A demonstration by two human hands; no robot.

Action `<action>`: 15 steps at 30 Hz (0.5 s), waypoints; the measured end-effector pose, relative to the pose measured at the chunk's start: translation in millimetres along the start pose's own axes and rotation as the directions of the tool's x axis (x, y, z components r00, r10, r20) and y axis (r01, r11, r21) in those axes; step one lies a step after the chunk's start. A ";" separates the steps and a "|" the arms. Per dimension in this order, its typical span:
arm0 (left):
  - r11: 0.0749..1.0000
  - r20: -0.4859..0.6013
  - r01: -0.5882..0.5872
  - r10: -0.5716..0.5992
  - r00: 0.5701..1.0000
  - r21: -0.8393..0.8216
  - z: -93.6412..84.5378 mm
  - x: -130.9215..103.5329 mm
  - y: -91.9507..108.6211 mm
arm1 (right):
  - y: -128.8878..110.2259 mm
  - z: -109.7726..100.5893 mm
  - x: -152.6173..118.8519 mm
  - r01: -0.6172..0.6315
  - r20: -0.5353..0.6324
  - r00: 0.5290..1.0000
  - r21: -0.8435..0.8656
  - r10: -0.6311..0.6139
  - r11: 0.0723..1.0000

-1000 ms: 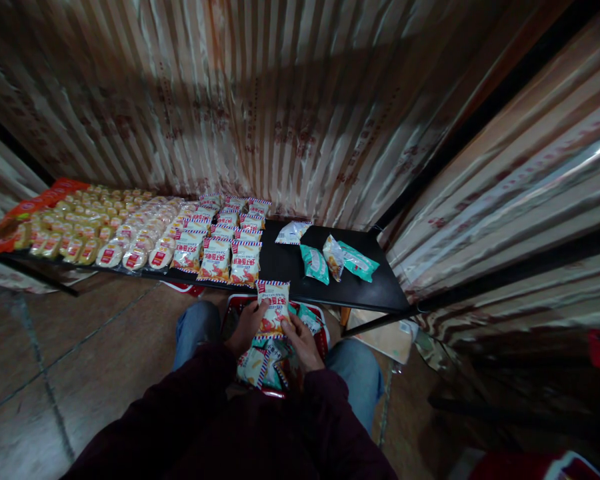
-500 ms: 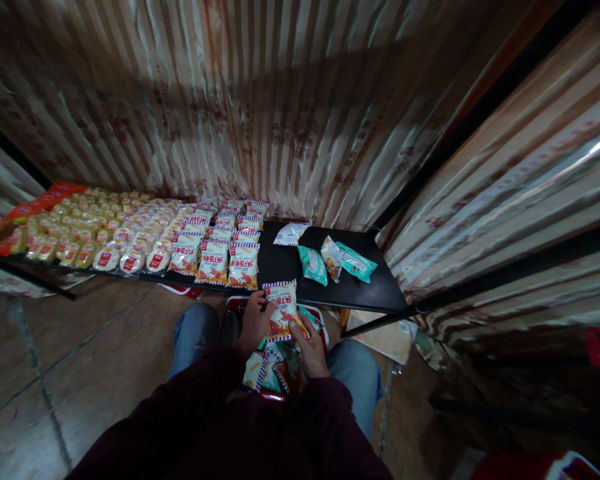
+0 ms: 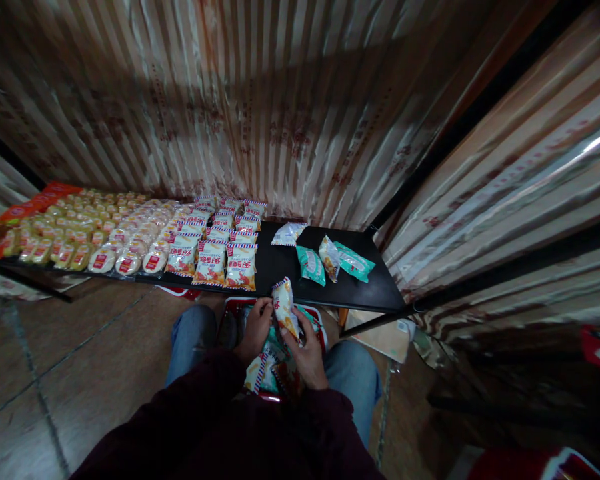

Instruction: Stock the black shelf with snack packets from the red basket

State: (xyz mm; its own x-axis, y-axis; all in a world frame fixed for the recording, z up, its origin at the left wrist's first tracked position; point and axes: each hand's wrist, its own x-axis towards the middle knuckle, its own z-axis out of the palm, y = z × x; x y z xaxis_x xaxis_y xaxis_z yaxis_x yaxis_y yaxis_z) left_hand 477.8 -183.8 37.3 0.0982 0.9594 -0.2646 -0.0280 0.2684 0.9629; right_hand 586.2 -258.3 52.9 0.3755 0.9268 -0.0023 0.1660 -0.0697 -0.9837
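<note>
A white and orange snack bag (image 3: 285,308), turned partly edge-on, is held in my right hand (image 3: 307,347) above a red basket (image 3: 324,333). My left hand (image 3: 258,327) is just left of the bag, its fingers curled together; whether anything is pinched in them is too small to make out. Inside the basket lie more bags (image 3: 267,367), some green, some white with striped edges. Rows of upright-facing snack bags (image 3: 241,267) with red print stand on the black shelf (image 3: 275,267) beyond my hands.
Round wrapped cakes (image 3: 129,262) and small yellow packs (image 3: 73,253) fill the shelf's left part, beside an orange bag (image 3: 35,203). On the right lie green bags (image 3: 354,263) and white ones (image 3: 329,259). A black post (image 3: 415,180) rises at the right; striped curtain hangs behind.
The held bag has turned from face-on to partly edge-on. My left hand has come off it, and my right fingers have moved up around its right side.
</note>
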 end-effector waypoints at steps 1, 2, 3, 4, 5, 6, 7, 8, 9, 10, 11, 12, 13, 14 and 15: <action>1.000 0.016 0.018 -0.017 1.000 -0.012 -0.7 -0.3 1.1 | 1.1 0.8 0.0 0.030 -0.003 1.000 -0.036 -0.030 0.999; 0.999 0.031 0.033 -0.033 0.999 -0.022 -1.4 -0.5 1.9 | 2.2 1.4 0.0 0.059 -0.006 0.998 -0.067 -0.059 0.996; 0.998 0.041 0.047 -0.045 0.998 -0.033 -2.0 -0.5 2.3 | 3.3 1.9 -0.1 0.087 -0.007 0.996 -0.094 -0.088 0.992; 0.997 0.048 0.057 -0.055 0.997 -0.044 -2.6 -0.4 2.3 | 4.4 2.1 -0.2 0.116 -0.004 0.993 -0.119 -0.117 0.986; 0.996 0.054 0.064 -0.061 0.997 -0.058 -3.0 -0.3 1.8 | 5.4 2.2 -0.3 0.144 -0.002 0.989 -0.145 -0.146 0.979; 0.995 0.060 0.071 -0.067 0.996 -0.075 -3.2 -0.3 1.0 | 6.3 2.1 -0.5 0.171 0.000 0.985 -0.171 -0.174 0.970; 0.992 0.065 0.082 -0.076 0.995 -0.096 -3.3 -0.4 0.0 | 7.2 1.9 -0.6 0.197 0.003 0.980 -0.196 -0.200 0.961; 0.988 0.069 0.096 -0.088 0.994 -0.120 -3.2 -0.8 -1.1 | 8.0 1.6 -0.7 0.222 0.006 0.974 -0.224 -0.227 0.949; 0.983 0.078 0.110 -0.099 0.992 -0.145 -2.9 -1.4 -1.9 | 8.6 1.3 -0.9 0.246 0.010 0.968 -0.252 -0.252 0.936; 0.978 0.088 0.123 -0.110 0.990 -0.169 -2.6 -2.3 -2.5 | 9.0 1.0 -1.0 0.268 0.014 0.961 -0.281 -0.275 0.922; 0.972 0.103 0.137 -0.119 0.987 -0.192 -2.3 -3.3 -2.7 | 9.0 0.7 -1.1 0.288 0.018 0.955 -0.312 -0.297 0.906; 0.965 0.125 0.151 -0.126 0.984 -0.216 -1.8 -4.4 -2.4 | 8.8 0.5 -1.4 0.306 0.022 0.948 -0.346 -0.318 0.887; 0.957 0.152 0.163 -0.129 0.980 -0.241 -1.4 -5.4 -1.8 | 8.3 0.6 -1.7 0.323 0.025 0.940 -0.382 -0.339 0.866; 0.949 0.178 0.173 -0.128 0.976 -0.264 -0.9 -6.3 -0.9 | 7.4 0.8 -2.2 0.340 0.033 0.932 -0.421 -0.360 0.841; 0.941 0.201 0.180 -0.125 0.972 -0.287 -0.4 -7.1 0.3 | 6.4 1.3 -2.9 0.356 0.044 0.924 -0.461 -0.379 0.813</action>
State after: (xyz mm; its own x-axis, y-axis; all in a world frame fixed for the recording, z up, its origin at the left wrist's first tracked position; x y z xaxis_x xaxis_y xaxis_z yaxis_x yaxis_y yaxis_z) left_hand 476.7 -190.5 39.4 0.2988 0.8812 -0.3664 -0.2944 0.4503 0.8429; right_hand 585.0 -260.9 46.4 0.2437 0.8993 0.3631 0.6890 0.1030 -0.7174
